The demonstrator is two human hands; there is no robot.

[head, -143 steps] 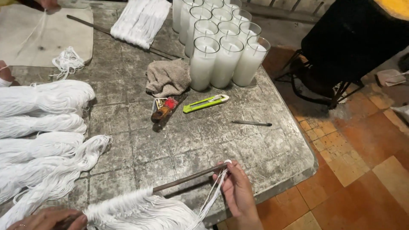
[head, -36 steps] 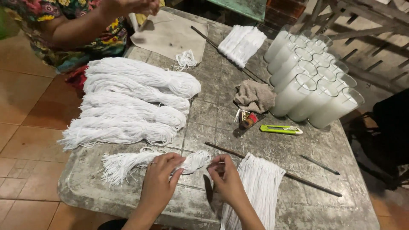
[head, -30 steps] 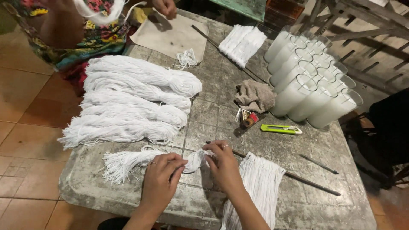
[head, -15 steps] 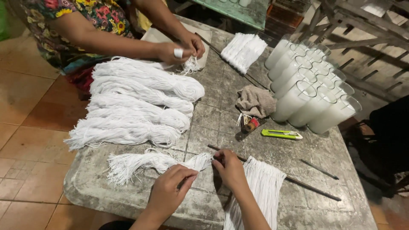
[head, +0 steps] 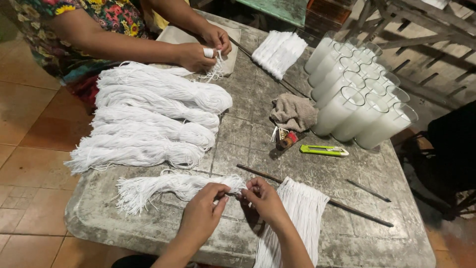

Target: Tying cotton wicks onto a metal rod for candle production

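Observation:
My left hand [head: 204,212] and my right hand [head: 264,198] meet at the looped end of a small white string bundle [head: 163,187] lying on the grey stone table [head: 357,233]. Both pinch strands at that end. Just right of my right hand, a fringe of white strings [head: 297,218] hangs from a thin dark rod [head: 347,207] that lies slantwise on the table. Across the table another person's hands [head: 203,47] work a small tangle of string over a beige board.
Several large white string skeins [head: 153,119] fill the table's left half. Glass candles [head: 357,94] stand in rows at the right. A brown rag [head: 295,111], a green box cutter [head: 325,150], a pen [head: 368,190] and a second strung rod [head: 278,47] lie between.
My hands have come together at the bundle's end. My right hand slid left off the rod. The other person's hands shifted slightly over the beige board.

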